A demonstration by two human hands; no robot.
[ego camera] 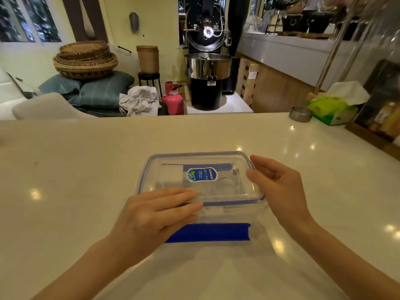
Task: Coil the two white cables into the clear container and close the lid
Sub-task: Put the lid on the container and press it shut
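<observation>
The clear container (216,215) sits in the middle of the pale desk (65,169), its long axis running left to right across the person's front, and the lid (173,161) already lies on top of it with its blue-edged rim lined up over the walls. Through the lid, loops of the white cables (226,180) show faintly inside, toward the right half. The left hand (151,217) lies flat, fingers spread and laid across the near-left corner of the lid, pressing down rather than pinching anything. The right hand (275,187) is open and cupped against the right short end, fingertips at the far-right corner, thumb on the lid's edge; its grip encloses nothing. A blue latch flap (207,232) hangs loose along the near long side, just right of the left hand and below its fingers, so that hand looks nearer to snap it. Closing likely remains unfinished until the flaps are pressed home.
</observation>
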